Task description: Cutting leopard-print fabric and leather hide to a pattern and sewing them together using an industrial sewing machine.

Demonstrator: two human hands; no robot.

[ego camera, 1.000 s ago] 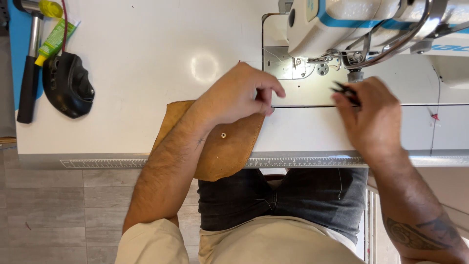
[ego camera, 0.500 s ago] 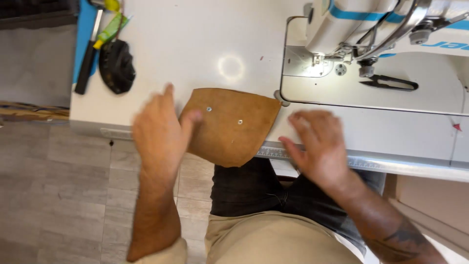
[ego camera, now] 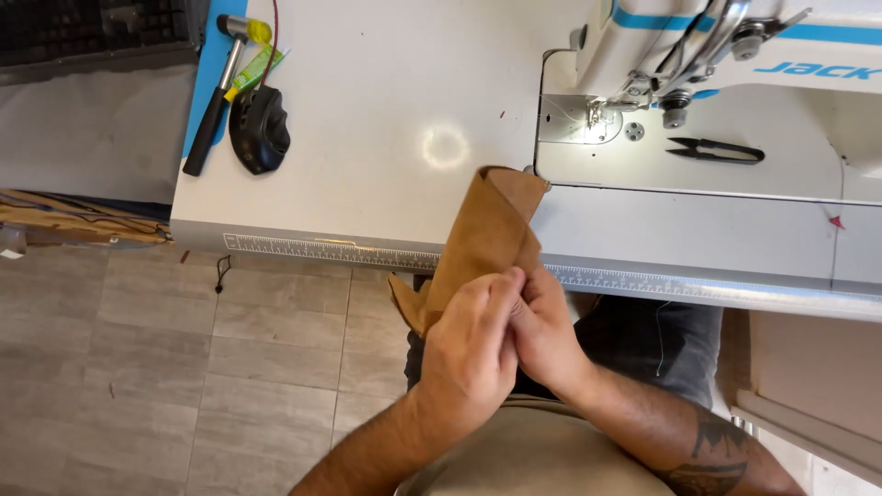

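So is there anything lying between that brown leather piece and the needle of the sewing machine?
Nothing visible. Both hands, left and right, hold the leather at the table edge. The white bed up to the needle is bare; the black snips lie off to the right.

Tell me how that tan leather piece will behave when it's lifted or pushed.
Probably floppy: the tan leather piece curls over in a soft fold where both hands, left hand and right hand, pinch it. Likely light, since fingertips alone hold it. Its matte, suede-like face suggests it would drag on the table, not slide.
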